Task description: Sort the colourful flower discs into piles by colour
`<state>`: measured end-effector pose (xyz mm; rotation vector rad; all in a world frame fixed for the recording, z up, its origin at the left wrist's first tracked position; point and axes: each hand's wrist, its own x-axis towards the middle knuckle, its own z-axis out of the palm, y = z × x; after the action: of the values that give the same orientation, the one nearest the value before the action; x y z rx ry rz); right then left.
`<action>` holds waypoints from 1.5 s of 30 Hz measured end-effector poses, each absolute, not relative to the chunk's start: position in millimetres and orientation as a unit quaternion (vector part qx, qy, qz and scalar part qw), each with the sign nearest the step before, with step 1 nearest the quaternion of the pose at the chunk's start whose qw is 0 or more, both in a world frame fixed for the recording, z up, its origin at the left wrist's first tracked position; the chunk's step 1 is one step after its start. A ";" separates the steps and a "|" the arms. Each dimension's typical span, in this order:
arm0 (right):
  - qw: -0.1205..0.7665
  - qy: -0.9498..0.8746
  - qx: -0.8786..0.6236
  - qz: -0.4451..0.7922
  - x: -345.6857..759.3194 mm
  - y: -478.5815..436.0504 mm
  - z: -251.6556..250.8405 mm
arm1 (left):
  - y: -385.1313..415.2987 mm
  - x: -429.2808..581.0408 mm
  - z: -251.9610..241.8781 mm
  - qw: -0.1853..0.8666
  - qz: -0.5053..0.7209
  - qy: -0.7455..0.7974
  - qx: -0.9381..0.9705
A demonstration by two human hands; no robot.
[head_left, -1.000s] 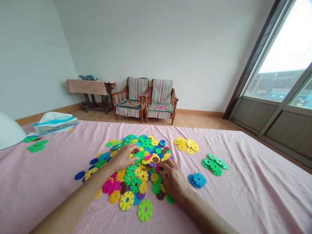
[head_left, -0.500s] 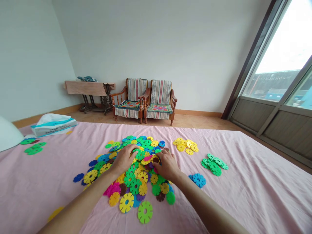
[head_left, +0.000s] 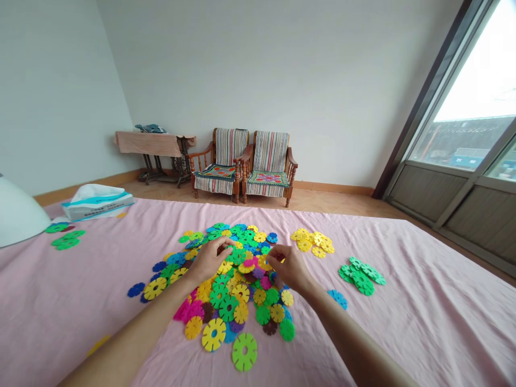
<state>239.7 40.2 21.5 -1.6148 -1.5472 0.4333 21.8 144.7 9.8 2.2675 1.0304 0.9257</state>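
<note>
— Fingers?
— Left hand (head_left: 207, 262): thumb and forefinger curled beside a green disc (head_left: 241, 257). Right hand (head_left: 291, 264): fingertips bunched by a yellow disc (head_left: 263, 263). From here I cannot tell if either grips.
— What could go wrong?
— The pile (head_left: 228, 308) on the pink cloth (head_left: 427, 306) is all loose overlaps; a low knuckle could scatter it.

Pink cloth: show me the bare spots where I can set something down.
Bare cloth lies right of the rightmost green discs. Another patch lies between the tissue box and left forearm. Crowded: the middle, where the mixed pile spreads under the left hand and right hand.
</note>
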 end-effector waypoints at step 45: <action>0.219 -0.772 -0.588 -0.102 190.4 22.8 4.2 | 144.4 22.2 9.2 0.219 0.341 0.374 0.834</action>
<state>190.4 22.8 4.2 -1.6274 -2.1367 -0.2824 22.2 144.4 9.2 2.3090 1.0347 0.9446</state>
